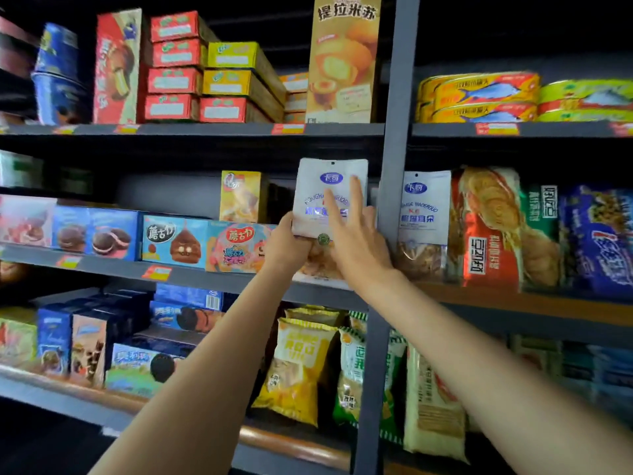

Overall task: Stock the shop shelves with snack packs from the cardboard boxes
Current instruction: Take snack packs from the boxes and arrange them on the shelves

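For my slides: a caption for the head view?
Both hands set a white snack pack upright on the middle shelf.

This is a shop aisle: grey metal shelves [191,132] run in tiers, each packed with boxed biscuits [174,241], tinned fish [479,97] and bagged snacks [301,365] standing face-out. Red and yellow price tags [156,272] are clipped along the shelf edges. A grey upright post [394,138] divides one bay from the next.
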Available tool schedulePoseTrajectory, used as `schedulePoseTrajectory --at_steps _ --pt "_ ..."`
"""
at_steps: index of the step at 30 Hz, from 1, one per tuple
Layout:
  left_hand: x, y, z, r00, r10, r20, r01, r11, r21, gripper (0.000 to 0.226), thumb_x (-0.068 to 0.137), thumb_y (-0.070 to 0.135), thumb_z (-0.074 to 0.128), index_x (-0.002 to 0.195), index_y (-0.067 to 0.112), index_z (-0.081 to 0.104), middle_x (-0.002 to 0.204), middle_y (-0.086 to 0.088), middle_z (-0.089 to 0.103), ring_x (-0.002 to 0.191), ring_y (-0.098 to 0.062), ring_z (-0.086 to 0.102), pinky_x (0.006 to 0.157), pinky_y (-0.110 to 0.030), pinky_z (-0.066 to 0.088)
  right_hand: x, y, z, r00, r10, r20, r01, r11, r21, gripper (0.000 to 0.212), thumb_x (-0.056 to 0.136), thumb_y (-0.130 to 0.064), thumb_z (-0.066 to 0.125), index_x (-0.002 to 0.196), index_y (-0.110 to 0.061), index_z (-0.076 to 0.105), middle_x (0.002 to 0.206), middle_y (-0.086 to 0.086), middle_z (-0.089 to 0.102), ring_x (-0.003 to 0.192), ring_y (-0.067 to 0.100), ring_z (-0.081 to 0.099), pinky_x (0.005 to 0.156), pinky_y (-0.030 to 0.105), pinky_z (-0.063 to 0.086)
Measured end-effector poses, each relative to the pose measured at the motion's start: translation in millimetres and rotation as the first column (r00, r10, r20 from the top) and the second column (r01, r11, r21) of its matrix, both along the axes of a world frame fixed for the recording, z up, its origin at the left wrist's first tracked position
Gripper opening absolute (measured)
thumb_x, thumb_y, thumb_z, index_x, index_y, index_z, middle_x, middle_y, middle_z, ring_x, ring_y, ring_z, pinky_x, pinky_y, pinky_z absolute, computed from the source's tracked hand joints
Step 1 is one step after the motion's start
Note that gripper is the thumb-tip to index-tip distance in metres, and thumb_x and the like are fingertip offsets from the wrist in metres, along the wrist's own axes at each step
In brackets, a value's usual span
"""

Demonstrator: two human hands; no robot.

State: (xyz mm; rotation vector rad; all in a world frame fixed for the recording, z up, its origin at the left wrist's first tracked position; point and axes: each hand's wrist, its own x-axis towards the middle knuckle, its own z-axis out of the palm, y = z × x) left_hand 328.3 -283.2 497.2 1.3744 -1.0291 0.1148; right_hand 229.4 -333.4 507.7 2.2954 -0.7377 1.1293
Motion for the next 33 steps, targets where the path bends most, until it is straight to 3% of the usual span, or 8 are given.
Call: schedulePoseTrajectory --at_steps 11,15,18,20,23,25,28,33 --pt "7 20 -62 0.964 0.210 0.164 -0.217 0.976 0.030 0.051 0.085 -0.008 0.045 0.132 0.013 0.048 0.134 -0.009 0.049 0.119 -0.025 0.050 0.092 -0.029 0.041 32 -1 -3 0.893 -0.360 -0.269 0.343 0.933 -0.106 0.059 0.096 -0.025 0.046 0.147 -0.009 0.018 0.153 0.027 0.005 0.134 0.060 0.004 0.111 0.063 0.006" --pt "6 71 -120 0.908 0.418 0.030 -0.416 0.908 -0.056 0.038 0.085 -0.004 0.043 0.118 0.011 0.056 0.117 -0.009 0.052 0.098 -0.019 0.056 0.077 -0.020 0.038 24 32 -44 0.995 0.018 -0.100 -0.046 0.956 -0.289 0.044 0.087 -0.015 0.058 0.130 -0.010 0.049 0.147 0.024 0.032 0.134 0.056 0.020 0.109 0.063 0.016" --pt "-9 120 -195 0.834 0.535 -0.135 -0.544 0.839 -0.032 0.032 0.085 -0.004 0.042 0.109 0.012 0.055 0.110 -0.004 0.051 0.086 -0.006 0.051 0.076 -0.015 0.043 18 72 -117 0.874 0.453 -0.176 -0.484 0.785 -0.386 0.032 0.078 -0.007 0.057 0.110 -0.004 0.060 0.132 0.025 0.050 0.125 0.055 0.037 0.101 0.063 0.028" --pt "-13 154 -255 0.760 0.625 -0.177 -0.604 0.781 0.160 0.029 0.087 -0.001 0.043 0.112 0.010 0.055 0.112 -0.006 0.049 0.085 -0.007 0.050 0.072 -0.009 0.039 21 95 -186 0.777 0.571 -0.265 -0.625 0.752 -0.211 0.030 0.074 -0.009 0.058 0.103 -0.003 0.063 0.124 0.025 0.054 0.117 0.056 0.044 0.094 0.063 0.034" --pt "-14 206 -344 0.698 0.708 -0.105 -0.537 0.615 0.577 0.033 0.087 0.010 0.048 0.119 0.005 0.053 0.120 -0.019 0.047 0.108 -0.033 0.050 0.092 -0.035 0.040 29 119 -301 0.601 0.657 -0.455 -0.649 0.734 0.203 0.037 0.064 -0.010 0.072 0.100 -0.004 0.064 0.123 0.027 0.053 0.113 0.062 0.043 0.089 0.064 0.038" --pt "-22 242 -392 0.660 0.750 -0.045 -0.483 0.469 0.739 0.046 0.079 0.023 0.043 0.117 0.000 0.055 0.116 -0.026 0.049 0.108 -0.041 0.049 0.092 -0.047 0.040 29 127 -373 0.380 0.673 -0.635 -0.445 0.734 0.513 0.045 0.080 -0.014 0.065 0.122 -0.008 0.052 0.146 0.023 0.027 0.132 0.059 0.016 0.104 0.064 0.022" --pt "-43 289 -447 0.549 0.836 -0.014 -0.423 0.292 0.858 0.036 0.083 0.016 0.048 0.113 -0.003 0.057 0.111 -0.025 0.052 0.103 -0.042 0.051 0.089 -0.047 0.042 25 126 -466 0.064 0.680 -0.731 -0.138 0.731 0.668 0.041 0.094 -0.016 0.046 0.134 -0.011 0.037 0.155 0.015 0.006 0.140 0.046 -0.003 0.112 0.056 0.006" --pt "-84 314 -525 0.499 0.865 0.049 -0.365 0.159 0.917 0.028 0.086 0.005 0.052 0.113 0.004 0.057 0.110 -0.017 0.054 0.104 -0.035 0.052 0.086 -0.041 0.041 22 120 -586 0.022 0.772 -0.636 0.136 0.628 0.767 0.046 0.091 -0.028 0.052 0.133 -0.017 0.038 0.147 0.013 0.021 0.134 0.040 0.021 0.109 0.051 0.024"
